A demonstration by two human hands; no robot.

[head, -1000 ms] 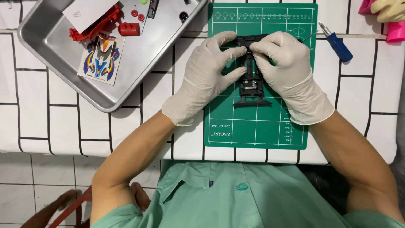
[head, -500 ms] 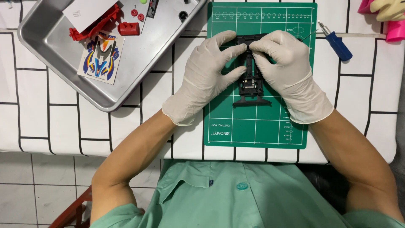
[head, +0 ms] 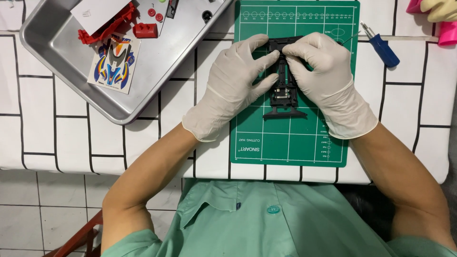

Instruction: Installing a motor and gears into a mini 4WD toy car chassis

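Note:
A black toy-car chassis [head: 284, 95] lies lengthwise on a green cutting mat [head: 295, 138]. My left hand [head: 233, 85], in a white glove, grips the chassis's far end from the left, fingers curled over it. From the right, my right hand [head: 323, 81], also gloved, presses on the same far end with thumb and fingers. The front half of the chassis is hidden under both hands; its near bumper shows.
A metal tray [head: 62, 62] at upper left holds red plastic parts [head: 143, 29], a sticker sheet [head: 113, 64], a white card and small black pieces. A blue-handled screwdriver [head: 381, 46] lies right of the mat. Another person's gloved hand [head: 440, 8] with pink items is at the top right corner.
Both hands stay on the chassis with only slight finger shifts. A dark shape at the bottom left by the floor has moved out of view.

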